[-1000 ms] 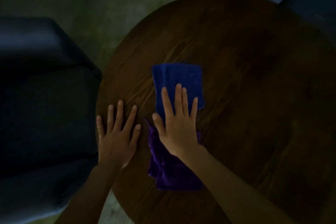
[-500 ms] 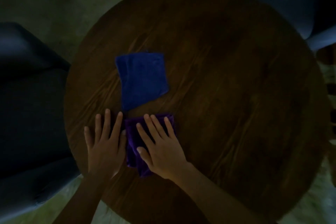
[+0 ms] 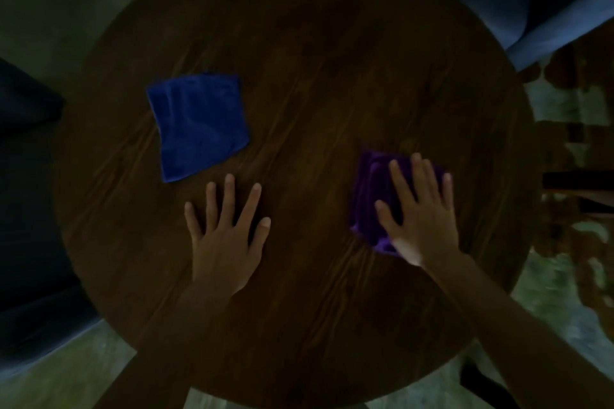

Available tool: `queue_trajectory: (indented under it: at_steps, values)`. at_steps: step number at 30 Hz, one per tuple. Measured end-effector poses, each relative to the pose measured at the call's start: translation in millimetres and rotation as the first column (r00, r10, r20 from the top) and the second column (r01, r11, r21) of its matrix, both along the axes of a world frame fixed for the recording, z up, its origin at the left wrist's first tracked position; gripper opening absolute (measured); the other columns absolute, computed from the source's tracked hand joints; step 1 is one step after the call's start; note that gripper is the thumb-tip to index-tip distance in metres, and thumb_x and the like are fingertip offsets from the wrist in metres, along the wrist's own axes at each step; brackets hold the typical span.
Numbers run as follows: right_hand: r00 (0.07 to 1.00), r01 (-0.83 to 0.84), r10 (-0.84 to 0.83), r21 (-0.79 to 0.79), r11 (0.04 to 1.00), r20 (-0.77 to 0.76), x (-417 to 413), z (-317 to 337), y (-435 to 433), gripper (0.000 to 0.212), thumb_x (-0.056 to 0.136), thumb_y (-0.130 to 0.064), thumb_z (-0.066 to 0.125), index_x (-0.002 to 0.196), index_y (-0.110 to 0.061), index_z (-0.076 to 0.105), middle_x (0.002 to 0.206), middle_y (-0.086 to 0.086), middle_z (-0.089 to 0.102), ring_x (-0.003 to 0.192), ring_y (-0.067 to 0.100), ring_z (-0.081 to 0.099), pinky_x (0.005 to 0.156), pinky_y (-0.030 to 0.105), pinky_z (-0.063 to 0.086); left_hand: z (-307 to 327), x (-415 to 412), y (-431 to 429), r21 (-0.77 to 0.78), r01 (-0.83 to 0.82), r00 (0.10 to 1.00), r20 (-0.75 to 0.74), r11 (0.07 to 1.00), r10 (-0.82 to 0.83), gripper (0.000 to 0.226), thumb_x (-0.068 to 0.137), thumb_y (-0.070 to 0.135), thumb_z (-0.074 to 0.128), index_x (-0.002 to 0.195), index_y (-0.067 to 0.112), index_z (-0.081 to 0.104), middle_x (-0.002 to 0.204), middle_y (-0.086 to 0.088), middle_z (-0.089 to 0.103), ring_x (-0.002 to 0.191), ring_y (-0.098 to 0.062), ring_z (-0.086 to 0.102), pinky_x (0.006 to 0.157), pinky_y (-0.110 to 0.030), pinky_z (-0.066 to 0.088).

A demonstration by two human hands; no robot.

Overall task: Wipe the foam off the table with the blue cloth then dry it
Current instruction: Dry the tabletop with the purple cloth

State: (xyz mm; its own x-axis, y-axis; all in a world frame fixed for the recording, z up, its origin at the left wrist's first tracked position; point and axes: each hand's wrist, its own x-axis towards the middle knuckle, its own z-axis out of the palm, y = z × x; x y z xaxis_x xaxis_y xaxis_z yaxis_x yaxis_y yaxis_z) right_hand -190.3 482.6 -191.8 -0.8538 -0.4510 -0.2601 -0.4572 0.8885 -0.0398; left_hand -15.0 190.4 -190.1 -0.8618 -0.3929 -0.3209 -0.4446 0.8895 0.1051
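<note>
Risk of missed damp patches on the dim tabletop (image 3: 332,76): purple cloth (image 3: 372,189) is pressed flat under the spread fingers (image 3: 402,183) of the right hand (image 3: 422,222), left hand (image 3: 226,239) splayed bare, blue cloth (image 3: 199,123) lying apart, far-left.

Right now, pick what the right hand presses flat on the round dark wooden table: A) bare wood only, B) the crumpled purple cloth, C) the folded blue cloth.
B: the right hand lies spread on the crumpled purple cloth, while the folded blue cloth lies untouched, apart from both hands.
</note>
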Motion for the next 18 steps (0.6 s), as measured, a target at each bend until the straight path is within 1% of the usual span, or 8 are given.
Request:
queue_trajectory:
  at_steps: [3,6,9,11,13,14,16,18]
  values:
    - [0.979,0.205,-0.205,-0.004,0.979,-0.003,-17.4,3.3,18.7,0.079,0.100,-0.069,0.013,0.166,-0.026,0.007,0.173,0.014,0.002,0.160,0.031,0.003,0.128,0.056,0.001,-7.0,-3.1,6.4,-0.020,-0.035,0.999,-0.025,0.999,0.035,0.066,0.102,0.068,0.010,0.162,0.043,-0.001,0.172,-0.002,-0.008,0.157,-0.030,-0.012,0.122,-0.065,-0.006]
    - [0.936,0.351,-0.351,-0.016,0.936,-0.024,-8.9,3.7,-5.7,0.077,0.102,-0.063,0.016,0.167,-0.021,0.011,0.172,0.019,0.004,0.159,0.035,0.006,0.127,0.058,0.005,-12.9,-0.3,5.6,-0.054,-0.047,0.998,-0.055,0.997,0.044,0.068,0.100,0.071,0.014,0.161,0.045,-0.001,0.172,-0.003,-0.006,0.157,-0.032,-0.010,0.121,-0.067,-0.002]
    - [0.909,0.416,-0.417,-0.061,0.907,-0.006,18.1,7.6,-46.8,0.072,0.106,-0.057,0.021,0.166,-0.018,0.013,0.171,0.024,0.006,0.159,0.039,0.006,0.127,0.058,0.007,-16.5,0.2,3.1,-0.064,-0.046,0.997,-0.066,0.997,0.042,0.070,0.098,0.074,0.014,0.160,0.048,-0.005,0.172,-0.001,-0.009,0.157,-0.030,-0.012,0.121,-0.068,-0.001]
    - [0.958,0.285,-0.286,-0.078,0.955,-0.009,44.0,7.2,-68.8,0.071,0.106,-0.056,0.018,0.166,-0.019,0.014,0.170,0.024,0.008,0.158,0.040,0.009,0.127,0.057,0.011,-18.3,0.3,3.1,-0.073,-0.055,0.996,-0.069,0.996,0.049,0.070,0.097,0.075,0.013,0.159,0.049,-0.006,0.172,0.000,-0.010,0.157,-0.029,-0.014,0.120,-0.069,-0.003]
    - [0.999,0.042,-0.043,-0.111,0.993,-0.008,72.8,4.2,-81.3,0.070,0.106,-0.058,0.018,0.166,-0.022,0.015,0.171,0.022,0.011,0.158,0.039,0.011,0.127,0.056,0.013,-20.2,-1.1,3.5,-0.084,-0.060,0.997,-0.063,0.995,0.054,0.070,0.097,0.076,0.013,0.159,0.050,-0.007,0.171,0.000,-0.011,0.157,-0.029,-0.016,0.119,-0.070,-0.006]
    - [0.994,-0.109,0.111,-0.131,0.985,0.004,87.9,1.7,-82.2,0.070,0.106,-0.059,0.019,0.166,-0.024,0.013,0.171,0.020,0.010,0.158,0.038,0.010,0.126,0.055,0.012,-20.3,-1.1,3.2,-0.085,-0.062,0.997,-0.058,0.994,0.057,0.070,0.097,0.076,0.012,0.159,0.050,-0.007,0.171,0.000,-0.011,0.157,-0.029,-0.017,0.119,-0.069,-0.006]
    - [0.918,-0.392,0.397,-0.149,0.908,0.006,111.7,-4.5,-69.9,0.072,0.105,-0.062,0.023,0.166,-0.026,0.012,0.172,0.018,0.009,0.159,0.036,0.010,0.126,0.054,0.010,-19.7,-0.5,2.9,-0.089,-0.060,0.997,-0.058,0.994,0.055,0.070,0.097,0.076,0.012,0.159,0.049,-0.008,0.171,0.000,-0.011,0.157,-0.029,-0.017,0.119,-0.069,-0.006]
    - [0.810,-0.581,0.587,-0.141,0.802,0.000,123.6,-6.7,-42.1,0.073,0.104,-0.063,0.026,0.166,-0.028,0.014,0.172,0.017,0.009,0.159,0.035,0.011,0.126,0.052,0.007,-18.2,0.2,4.1,-0.079,-0.059,0.997,-0.059,0.995,0.054,0.070,0.097,0.076,0.011,0.159,0.050,-0.007,0.171,0.000,-0.012,0.156,-0.029,-0.017,0.119,-0.068,-0.007]
